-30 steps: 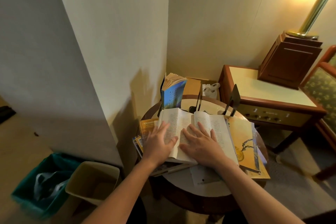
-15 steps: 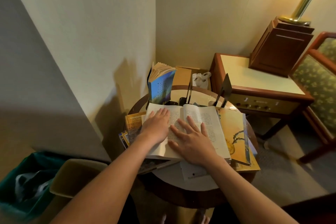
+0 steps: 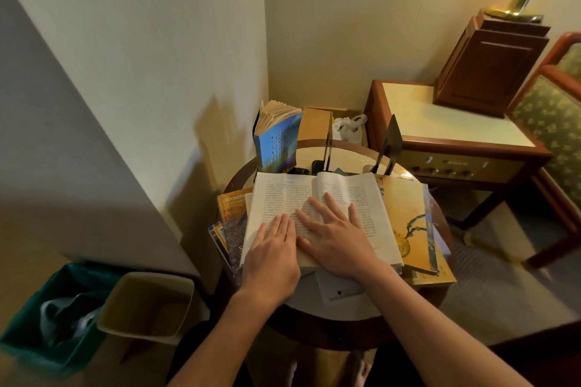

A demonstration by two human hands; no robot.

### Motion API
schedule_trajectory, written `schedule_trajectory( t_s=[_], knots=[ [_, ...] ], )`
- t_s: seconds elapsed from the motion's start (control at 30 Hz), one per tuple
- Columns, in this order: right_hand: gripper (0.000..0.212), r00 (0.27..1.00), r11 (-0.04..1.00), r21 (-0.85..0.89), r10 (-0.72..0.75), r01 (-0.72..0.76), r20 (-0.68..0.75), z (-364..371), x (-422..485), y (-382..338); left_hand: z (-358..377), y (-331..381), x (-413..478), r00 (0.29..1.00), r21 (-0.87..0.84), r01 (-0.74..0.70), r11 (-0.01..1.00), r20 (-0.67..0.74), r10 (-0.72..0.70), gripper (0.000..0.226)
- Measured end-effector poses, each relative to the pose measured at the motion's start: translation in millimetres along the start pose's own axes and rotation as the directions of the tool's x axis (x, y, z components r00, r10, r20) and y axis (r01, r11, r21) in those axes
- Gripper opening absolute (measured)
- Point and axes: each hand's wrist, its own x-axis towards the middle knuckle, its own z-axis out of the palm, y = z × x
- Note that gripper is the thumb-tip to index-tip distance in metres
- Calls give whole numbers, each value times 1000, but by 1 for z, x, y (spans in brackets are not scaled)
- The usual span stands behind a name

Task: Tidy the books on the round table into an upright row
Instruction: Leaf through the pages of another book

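An open white book [image 3: 283, 195] lies face up on the round table [image 3: 339, 320], on top of several flat books. My left hand [image 3: 272, 258] rests flat on its left page with fingers straight and together. My right hand [image 3: 338, 237] lies flat over the spine and right page, fingers spread. A yellow-covered book [image 3: 405, 217] sticks out on the right, and yellow and purple covers [image 3: 232, 217] show on the left. A blue book [image 3: 278, 143] stands upright at the back left, its pages fanned. Two dark metal bookends [image 3: 388, 146] stand at the back of the table.
A white card [image 3: 338, 291] lies under the pile near the front edge. A beige bin [image 3: 147, 305] and a teal bin [image 3: 41, 317] stand on the floor at left. A wooden side table [image 3: 446, 122] with a lamp base, a cardboard box [image 3: 316, 122] and a chair [image 3: 553, 122] are at right.
My left hand has slid back down the left page toward the book's near edge. My right hand stays flat on the open book. The view has shifted slightly.
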Motion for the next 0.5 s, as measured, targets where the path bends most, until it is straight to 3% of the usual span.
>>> schedule_trajectory(
  t_s=[0.23, 0.5],
  knots=[
    [60, 999, 1000, 5, -12, 12, 32, -5, 0, 3, -17, -12, 56, 993, 129, -1, 992, 119, -14, 66],
    [56, 1000, 1000, 16, -9, 8, 29, -2, 2, 5, -27, -21, 71, 991, 172, -45, 984, 132, 23, 67]
  ],
)
